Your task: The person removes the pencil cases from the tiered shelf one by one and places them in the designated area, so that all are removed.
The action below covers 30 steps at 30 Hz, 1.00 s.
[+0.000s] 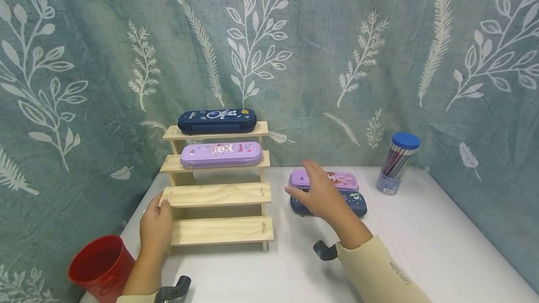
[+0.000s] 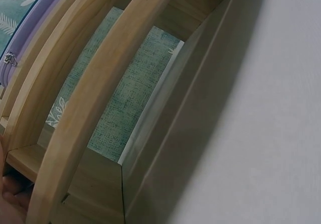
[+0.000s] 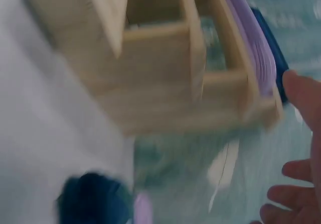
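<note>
A wooden four-step rack (image 1: pixel 219 193) stands left of the middle in the head view. A navy astronaut pencil case (image 1: pixel 216 122) lies on its top step, and a lavender rabbit pencil case (image 1: pixel 221 155) on the step below. My left hand (image 1: pixel 156 223) grips the left end of the third step, thumb on the board; its other fingers are mostly hidden. Over the table, my right hand (image 1: pixel 323 195) has its thumb and fingers spread, holding nothing. Behind and under it lie a lilac pencil case (image 1: pixel 347 180) and a second navy pencil case (image 1: pixel 357 204), both partly covered.
At the left front stands a red bucket (image 1: pixel 101 265). A clear tube of pencils with a blue lid (image 1: pixel 396 163) stands at the back right of the white table (image 1: pixel 438 237). Patterned green cloth (image 1: pixel 303 78) hangs behind and at both sides.
</note>
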Motion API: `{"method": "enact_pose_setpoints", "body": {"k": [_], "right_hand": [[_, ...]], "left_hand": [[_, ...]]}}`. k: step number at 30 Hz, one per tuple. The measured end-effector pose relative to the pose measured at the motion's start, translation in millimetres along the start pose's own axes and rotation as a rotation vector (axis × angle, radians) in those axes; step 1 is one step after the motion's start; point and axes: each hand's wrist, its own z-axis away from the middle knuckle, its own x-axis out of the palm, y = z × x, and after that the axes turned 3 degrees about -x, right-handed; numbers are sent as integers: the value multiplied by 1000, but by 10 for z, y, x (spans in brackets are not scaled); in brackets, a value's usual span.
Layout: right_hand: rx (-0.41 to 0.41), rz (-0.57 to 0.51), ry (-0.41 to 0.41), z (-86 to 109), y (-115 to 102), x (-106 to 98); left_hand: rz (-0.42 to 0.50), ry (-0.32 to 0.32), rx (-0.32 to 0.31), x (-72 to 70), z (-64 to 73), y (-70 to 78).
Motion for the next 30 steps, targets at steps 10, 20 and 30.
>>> {"method": "enact_pose_setpoints", "body": {"k": [10, 20, 30], "right_hand": [[-151, -29, 34, -654, -598, 328], [-140, 10, 179, -968, -831, 534], [24, 57, 118, -1018, -982, 655]], "left_hand": [[-20, -1, -14, -35, 27, -40], [-20, 20, 15, -45, 2, 14], [-5, 16, 8, 12, -21, 6]]}}
